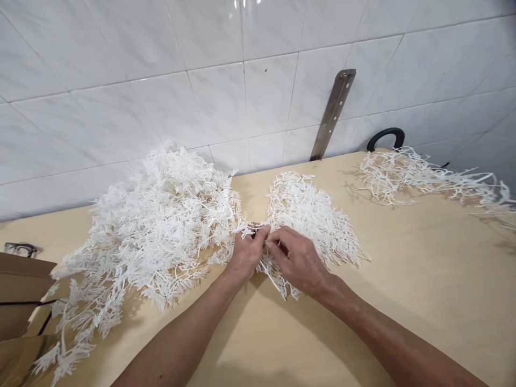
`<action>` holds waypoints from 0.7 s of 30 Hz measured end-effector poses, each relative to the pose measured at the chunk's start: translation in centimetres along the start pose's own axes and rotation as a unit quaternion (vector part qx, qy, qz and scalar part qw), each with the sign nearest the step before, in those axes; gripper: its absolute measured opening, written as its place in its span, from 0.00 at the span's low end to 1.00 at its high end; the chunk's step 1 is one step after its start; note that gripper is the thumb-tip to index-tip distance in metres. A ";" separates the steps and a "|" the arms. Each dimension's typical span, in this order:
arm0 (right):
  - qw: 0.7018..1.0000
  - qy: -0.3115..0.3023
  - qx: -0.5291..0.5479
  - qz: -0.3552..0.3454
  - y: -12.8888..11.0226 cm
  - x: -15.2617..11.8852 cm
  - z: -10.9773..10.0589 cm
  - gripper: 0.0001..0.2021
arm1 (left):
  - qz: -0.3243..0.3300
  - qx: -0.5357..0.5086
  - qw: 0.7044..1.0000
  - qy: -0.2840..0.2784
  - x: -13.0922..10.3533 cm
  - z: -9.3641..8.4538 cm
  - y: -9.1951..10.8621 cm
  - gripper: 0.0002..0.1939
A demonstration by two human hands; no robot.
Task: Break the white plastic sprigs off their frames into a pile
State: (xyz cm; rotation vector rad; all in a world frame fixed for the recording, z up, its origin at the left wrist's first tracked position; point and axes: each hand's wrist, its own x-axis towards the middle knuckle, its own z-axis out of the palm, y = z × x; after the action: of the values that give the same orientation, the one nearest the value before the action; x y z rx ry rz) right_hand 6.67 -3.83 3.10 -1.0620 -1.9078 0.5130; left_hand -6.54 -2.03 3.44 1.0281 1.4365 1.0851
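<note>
My left hand point(249, 248) is closed around a white artificial foliage sprig point(276, 277), whose feathery leaves stick out below and above the fingers. Against it, my right hand point(296, 257) pinches at the same sprig, fingertips touching near the left thumb; the exact spot between the fingers is hidden. To the left lies a large, tangled pile of white artificial foliage point(157, 226), reaching close to my left hand. Just behind my right hand is a smaller, neater heap of white leafy pieces point(310, 215).
Bare white stems point(407, 174) are piled at the right. A black curved handle point(386, 138) rises behind them. A metal bracket point(334, 113) stands against the tiled wall point(217, 97). Cardboard boxes point(24, 290) and eyeglasses point(20, 249) are at the left of the wooden table point(423, 269).
</note>
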 end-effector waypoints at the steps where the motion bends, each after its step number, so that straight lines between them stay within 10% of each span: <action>1: 1.000 -0.011 0.010 -0.023 -0.4 0.0 0.1 0.09 | -0.009 0.012 1.000 0.000 0.1 -0.2 0.1 0.26; 11: 0.979 0.154 -0.071 0.112 2.5 1.2 -3.2 0.04 | 0.030 -0.004 0.995 -0.100 0.5 -0.7 0.5 0.19; 21: 0.990 0.020 -0.034 0.136 1.5 1.2 -3.9 0.16 | 0.044 0.020 0.985 -0.167 -0.4 -0.8 1.7 0.18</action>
State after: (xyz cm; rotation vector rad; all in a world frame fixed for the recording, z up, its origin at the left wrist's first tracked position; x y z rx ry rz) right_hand 10.38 -2.24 4.74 -1.3771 -1.7669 0.5766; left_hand -7.19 -2.08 5.20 1.2480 1.1552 0.8981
